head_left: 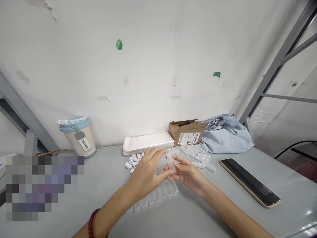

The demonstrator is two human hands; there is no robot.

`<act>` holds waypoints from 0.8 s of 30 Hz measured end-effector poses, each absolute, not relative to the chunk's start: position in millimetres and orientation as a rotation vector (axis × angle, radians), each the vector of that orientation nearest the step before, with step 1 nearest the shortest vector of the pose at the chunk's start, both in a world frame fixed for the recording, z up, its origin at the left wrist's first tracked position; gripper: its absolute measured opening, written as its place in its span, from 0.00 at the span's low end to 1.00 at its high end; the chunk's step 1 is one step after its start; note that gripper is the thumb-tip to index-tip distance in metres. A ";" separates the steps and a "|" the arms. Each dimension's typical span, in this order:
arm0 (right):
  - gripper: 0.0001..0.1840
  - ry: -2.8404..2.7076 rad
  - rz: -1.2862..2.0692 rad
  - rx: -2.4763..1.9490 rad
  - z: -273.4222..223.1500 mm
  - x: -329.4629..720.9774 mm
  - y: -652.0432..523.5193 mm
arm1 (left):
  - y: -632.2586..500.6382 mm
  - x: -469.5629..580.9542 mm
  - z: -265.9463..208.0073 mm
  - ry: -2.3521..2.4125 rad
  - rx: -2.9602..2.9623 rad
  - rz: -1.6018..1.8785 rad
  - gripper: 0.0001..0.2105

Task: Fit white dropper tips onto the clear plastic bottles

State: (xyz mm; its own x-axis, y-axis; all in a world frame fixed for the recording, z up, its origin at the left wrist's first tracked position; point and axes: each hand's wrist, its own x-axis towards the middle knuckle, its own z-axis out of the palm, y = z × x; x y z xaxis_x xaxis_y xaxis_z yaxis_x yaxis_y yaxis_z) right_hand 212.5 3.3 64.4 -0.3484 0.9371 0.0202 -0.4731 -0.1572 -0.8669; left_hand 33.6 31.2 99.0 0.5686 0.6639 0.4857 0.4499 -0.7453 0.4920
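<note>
My right hand (189, 173) holds a small translucent plastic tube (170, 162) between thumb and fingers, tilted slightly. My left hand (148, 167) is curved around the tube's other side, its thumb against the lower part and its fingertips by the upper end. Whether those fingertips pinch some small part is too unclear to make out. Below my hands lies a row of similar clear tubes (160, 193), partly covered by the left hand. Small white caps (133, 162) are heaped beyond the left hand. More loose tubes (192, 152) lie beyond the right hand.
White flat boxes or trays (148, 142) are stacked against the wall, beside an open cardboard box (183, 130). Blue-grey cloth (225, 135) is bunched at the back right. A phone (250, 181) lies at right; a lidded cup (79, 137) stands at left. Metal frames flank the table.
</note>
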 end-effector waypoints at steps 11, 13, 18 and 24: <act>0.14 -1.277 1.616 -0.782 70.7 219.6 4.2 | 27.3 42.8 85.4 0.827 2.685 1.004 0.18; 0.14 -1.392 1.436 -0.936 72.9 222.6 5.7 | 27.2 43.8 81.5 0.842 2.756 0.990 0.17; 0.15 -1.507 1.181 -1.172 75.2 225.6 8.5 | 25.2 47.3 70.4 0.852 2.971 0.919 0.18; 0.12 -1.502 1.199 -1.202 75.8 225.3 8.2 | 23.1 52.1 66.4 0.872 2.986 0.945 0.19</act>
State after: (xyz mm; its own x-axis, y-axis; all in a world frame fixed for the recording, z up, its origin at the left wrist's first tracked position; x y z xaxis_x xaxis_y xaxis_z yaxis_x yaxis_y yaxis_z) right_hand 225.3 8.2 75.8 -0.1798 0.9825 0.0478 0.1706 0.0790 -0.9822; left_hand 52.1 23.1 66.4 0.6880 0.4594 0.5618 0.5232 -0.8504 0.0547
